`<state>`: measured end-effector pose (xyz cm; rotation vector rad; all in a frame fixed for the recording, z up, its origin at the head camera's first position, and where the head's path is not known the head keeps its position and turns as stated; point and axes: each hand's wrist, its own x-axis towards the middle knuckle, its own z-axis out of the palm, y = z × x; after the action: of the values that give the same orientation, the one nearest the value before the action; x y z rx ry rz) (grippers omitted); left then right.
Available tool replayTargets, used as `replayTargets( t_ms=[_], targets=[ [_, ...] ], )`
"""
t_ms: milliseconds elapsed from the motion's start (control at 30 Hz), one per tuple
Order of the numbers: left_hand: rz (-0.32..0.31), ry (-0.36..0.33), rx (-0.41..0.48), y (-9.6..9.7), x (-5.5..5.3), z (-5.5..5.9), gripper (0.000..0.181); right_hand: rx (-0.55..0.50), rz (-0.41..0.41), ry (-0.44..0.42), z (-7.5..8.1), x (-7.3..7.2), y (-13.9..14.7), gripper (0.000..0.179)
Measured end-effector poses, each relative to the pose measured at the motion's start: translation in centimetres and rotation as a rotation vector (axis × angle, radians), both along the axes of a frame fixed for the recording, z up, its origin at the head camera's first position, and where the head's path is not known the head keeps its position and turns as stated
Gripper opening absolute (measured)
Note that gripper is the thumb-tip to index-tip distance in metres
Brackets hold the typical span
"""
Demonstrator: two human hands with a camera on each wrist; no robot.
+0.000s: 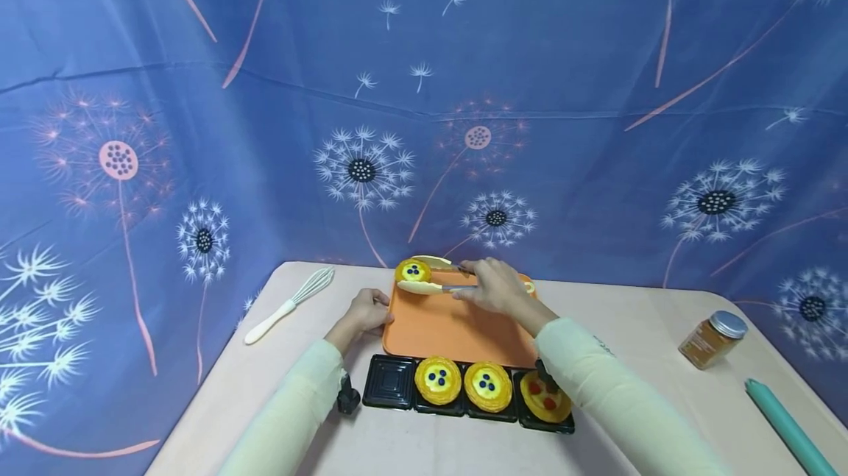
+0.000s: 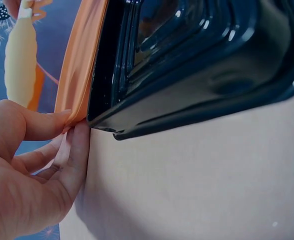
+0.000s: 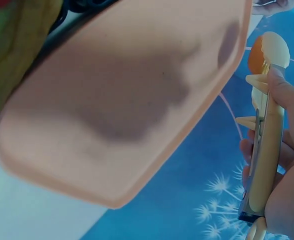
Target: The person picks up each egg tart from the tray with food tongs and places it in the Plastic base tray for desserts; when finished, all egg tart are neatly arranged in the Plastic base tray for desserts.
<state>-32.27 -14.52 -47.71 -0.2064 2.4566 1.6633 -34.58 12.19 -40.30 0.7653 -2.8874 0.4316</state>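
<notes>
My right hand (image 1: 495, 286) grips a pair of cream-handled tongs (image 1: 419, 288) above the orange tray (image 1: 457, 325). Between the tongs' cream tips is a yellow tart (image 1: 412, 271) topped with blue berries, over the tray's far left corner. In the right wrist view, fingers and thumb wrap the tongs' handle (image 3: 268, 160). My left hand (image 1: 368, 310) holds the tray's left edge. In the left wrist view its thumb lies on the tray's rim (image 2: 77, 75), with other fingers under it, right beside a black plastic box (image 2: 187, 85).
Along the tray's near side runs a row of black boxes. The leftmost box (image 1: 389, 382) holds nothing; two hold blueberry tarts (image 1: 438, 380), and the last a tart with red fruit (image 1: 545, 402). A whisk (image 1: 291, 305) lies left; a jar (image 1: 712, 340) and a green roll (image 1: 788, 424) lie right.
</notes>
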Motion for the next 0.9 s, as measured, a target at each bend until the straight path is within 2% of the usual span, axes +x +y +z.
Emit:
replayTargets(
  t_ms=[600, 767, 900],
  targets=[
    [0.016, 0.008, -0.03, -0.1, 0.7, 0.5, 0.024, -0.001, 0.078, 0.07, 3.7, 3.8, 2.2, 0.067],
    [0.01, 0.018, -0.031, 0.1, 0.7, 0.3, 0.024, -0.009, 0.088, 0.087, 4.3, 4.7, 2.4, 0.065],
    [0.013, 0.015, -0.021, 0.1, 0.5, 0.2, 0.024, -0.022, 0.128, 0.084, 4.6, 6.1, 2.5, 0.063]
  ],
)
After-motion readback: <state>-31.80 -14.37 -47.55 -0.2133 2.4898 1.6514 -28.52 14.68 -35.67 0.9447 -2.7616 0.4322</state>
